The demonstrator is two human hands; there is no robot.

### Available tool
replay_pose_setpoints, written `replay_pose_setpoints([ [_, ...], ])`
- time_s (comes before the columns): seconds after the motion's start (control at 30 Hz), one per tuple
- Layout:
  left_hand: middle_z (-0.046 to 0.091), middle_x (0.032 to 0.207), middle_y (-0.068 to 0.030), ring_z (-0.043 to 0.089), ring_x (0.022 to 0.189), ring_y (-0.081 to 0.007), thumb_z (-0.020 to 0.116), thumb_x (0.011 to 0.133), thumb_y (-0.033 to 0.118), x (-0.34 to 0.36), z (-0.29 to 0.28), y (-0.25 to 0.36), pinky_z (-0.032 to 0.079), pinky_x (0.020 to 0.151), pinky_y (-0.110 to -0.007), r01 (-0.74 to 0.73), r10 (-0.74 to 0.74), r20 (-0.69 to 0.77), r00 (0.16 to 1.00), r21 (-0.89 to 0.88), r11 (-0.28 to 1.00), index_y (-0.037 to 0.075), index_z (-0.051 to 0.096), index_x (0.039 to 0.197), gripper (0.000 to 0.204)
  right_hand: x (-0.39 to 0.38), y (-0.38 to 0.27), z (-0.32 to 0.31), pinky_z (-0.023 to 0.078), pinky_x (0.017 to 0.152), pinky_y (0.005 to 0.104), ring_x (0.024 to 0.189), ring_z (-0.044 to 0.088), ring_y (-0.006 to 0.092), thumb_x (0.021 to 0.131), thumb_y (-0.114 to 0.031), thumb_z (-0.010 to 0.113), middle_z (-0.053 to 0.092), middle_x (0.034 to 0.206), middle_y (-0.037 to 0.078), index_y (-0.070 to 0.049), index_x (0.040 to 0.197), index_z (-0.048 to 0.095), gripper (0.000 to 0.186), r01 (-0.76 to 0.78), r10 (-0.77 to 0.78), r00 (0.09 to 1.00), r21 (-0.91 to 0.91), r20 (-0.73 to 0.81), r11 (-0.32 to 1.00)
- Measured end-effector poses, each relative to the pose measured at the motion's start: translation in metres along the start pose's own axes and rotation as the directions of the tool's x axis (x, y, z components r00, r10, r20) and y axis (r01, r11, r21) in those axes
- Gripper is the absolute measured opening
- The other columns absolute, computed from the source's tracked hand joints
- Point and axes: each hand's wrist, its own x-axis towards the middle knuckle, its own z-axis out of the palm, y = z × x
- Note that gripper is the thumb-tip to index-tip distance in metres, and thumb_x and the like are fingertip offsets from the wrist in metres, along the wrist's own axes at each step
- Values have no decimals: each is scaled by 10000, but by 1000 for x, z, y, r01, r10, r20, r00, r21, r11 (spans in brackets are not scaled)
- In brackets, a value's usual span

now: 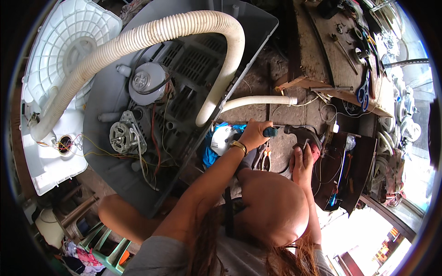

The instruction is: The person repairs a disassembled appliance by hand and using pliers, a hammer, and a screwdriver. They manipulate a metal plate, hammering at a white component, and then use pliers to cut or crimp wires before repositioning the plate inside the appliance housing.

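Clasped by the left hand (254, 136), a green handle (270, 132) sits beyond the raised knee (281, 207), near a red-and-dark object (314, 151). The right hand (301, 166) is at that object, fingers bent; whether it grips cannot be told. Pliers (266, 158) lie between the hands. Leftward, a ribbed hose (156, 31) arches over a grey housing (99, 154).

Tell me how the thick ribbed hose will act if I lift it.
The hose is probably springy rather than limp, since it keeps a broad arch over the grey housing. Its ridges should give fingers some grip. Its left end appears to meet the white panel, so that end may resist.
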Motion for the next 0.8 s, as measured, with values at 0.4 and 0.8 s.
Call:
replay_pose_setpoints([
  [0.4,543,588,-134,575,596,-333,674,724,102,6,-7,4,409,581,-361,14,-15,-44,999,-42,999,64,534,736,146,0,11,-6,243,375,194,433,306,16,1000,-147,434,378,568,-65,-47,956,482,119,15,-17,999,-51,-51,999],
  [0.8,580,643,-124,588,659,-334,679,728,111,2,-3,-1,399,665,-381,9,-9,0,1000,10,1000,72,538,787,158,1,14,-7,245,394,190,457,319,12,997,-146,446,392,605,-68,-56,960,494,109,-24,24,1000,-5,-16,1000],
])
